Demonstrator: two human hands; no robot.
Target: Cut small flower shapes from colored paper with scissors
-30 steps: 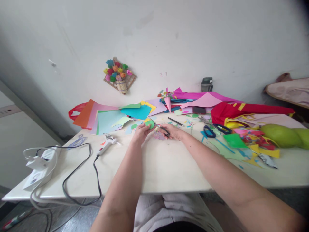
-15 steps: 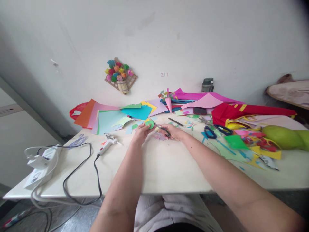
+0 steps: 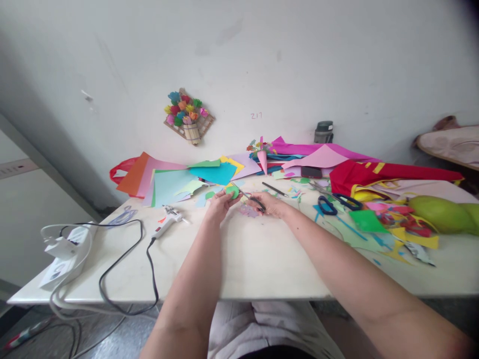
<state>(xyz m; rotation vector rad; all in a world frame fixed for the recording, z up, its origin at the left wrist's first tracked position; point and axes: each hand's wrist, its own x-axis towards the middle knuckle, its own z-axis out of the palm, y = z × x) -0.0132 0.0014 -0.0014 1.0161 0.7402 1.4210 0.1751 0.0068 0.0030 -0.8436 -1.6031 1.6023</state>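
Little change over the last second: view has drifted slightly, so the background sits a touch further right in frame; both hands hold about the same spot. Scissors blade shows more clearly now beside the green paper disc. Reads as careful trimming, mid-cut, nothing freed that I can see.

Left hand (image 3: pixel 223 200): thumb and fingers pinching the green paper disc (image 3: pixel 232 192), held up over the middle of the table (image 3: pixel 262 264). Right hand (image 3: pixel 272 205): fingers wrapped round the black handles of the small scissors (image 3: pixel 258 203), blades pointing far-left at the disc. Can't tell if the blades are touching the paper or how wide they're open.

Nearby: lilac paper scraps (image 3: pixel 249 211) under the scissors, second green piece (image 3: pixel 209 195) just left of the left hand, black pen (image 3: pixel 275 189) on the far side. Hot glue gun (image 3: pixel 167 224) to the left, blue-handled scissors (image 3: pixel 327 205) to the right.

Writing: red handwritten "217" (image 3: pixel 256 115) on the wall, first character could be a Z. Foil packet (image 3: pixel 419 253) at right: print illegible. No brands readable.
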